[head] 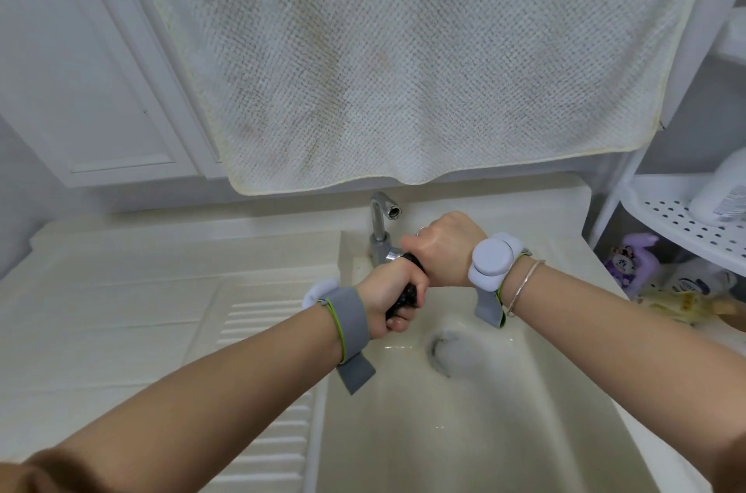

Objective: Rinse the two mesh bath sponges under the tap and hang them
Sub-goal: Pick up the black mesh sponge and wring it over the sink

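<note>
A black mesh sponge is squeezed into a tight roll over the cream sink basin. My left hand grips its lower end, fingers curled round it. My right hand grips its upper end, knuckles up, just in front of the chrome tap. Most of the sponge is hidden inside both fists. No water runs from the spout. A second sponge is not in view.
A stained white towel hangs low over the back of the sink. The ribbed drainboard lies to the left. A white perforated shelf with a bottle stands at right, with clutter below it. The drain sits mid-basin.
</note>
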Demonstrator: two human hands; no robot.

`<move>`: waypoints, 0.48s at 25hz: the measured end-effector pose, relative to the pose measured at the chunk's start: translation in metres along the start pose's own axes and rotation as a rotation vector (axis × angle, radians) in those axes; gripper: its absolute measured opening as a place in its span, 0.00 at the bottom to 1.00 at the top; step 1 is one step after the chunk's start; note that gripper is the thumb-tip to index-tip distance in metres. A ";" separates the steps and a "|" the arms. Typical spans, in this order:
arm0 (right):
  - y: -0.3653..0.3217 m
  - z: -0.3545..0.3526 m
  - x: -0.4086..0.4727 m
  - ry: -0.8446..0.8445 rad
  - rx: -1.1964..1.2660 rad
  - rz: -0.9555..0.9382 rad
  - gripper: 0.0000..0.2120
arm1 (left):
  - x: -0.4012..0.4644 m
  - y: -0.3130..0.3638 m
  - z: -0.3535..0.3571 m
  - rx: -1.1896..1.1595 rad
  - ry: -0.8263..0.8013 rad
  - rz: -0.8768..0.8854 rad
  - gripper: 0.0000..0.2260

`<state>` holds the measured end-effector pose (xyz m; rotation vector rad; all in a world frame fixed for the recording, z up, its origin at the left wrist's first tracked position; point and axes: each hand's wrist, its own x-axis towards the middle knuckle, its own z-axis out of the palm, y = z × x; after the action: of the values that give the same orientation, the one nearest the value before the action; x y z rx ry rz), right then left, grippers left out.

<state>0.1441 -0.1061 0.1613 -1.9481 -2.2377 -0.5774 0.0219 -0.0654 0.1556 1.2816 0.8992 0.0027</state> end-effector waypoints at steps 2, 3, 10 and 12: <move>0.000 0.000 -0.001 0.001 -0.008 0.025 0.19 | 0.000 0.002 0.000 0.001 -0.003 -0.013 0.11; 0.000 0.000 -0.002 0.000 -0.003 0.035 0.19 | -0.001 0.002 -0.001 -0.002 -0.006 -0.015 0.11; -0.007 0.011 -0.010 0.003 0.006 0.036 0.18 | 0.001 -0.008 -0.002 -0.005 -0.036 -0.088 0.11; -0.008 0.021 -0.015 0.002 0.041 0.025 0.16 | -0.002 -0.017 -0.001 -0.026 -0.051 -0.116 0.11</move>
<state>0.1418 -0.1129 0.1350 -1.9524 -2.2025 -0.5267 0.0125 -0.0711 0.1430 1.1990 0.9258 -0.1087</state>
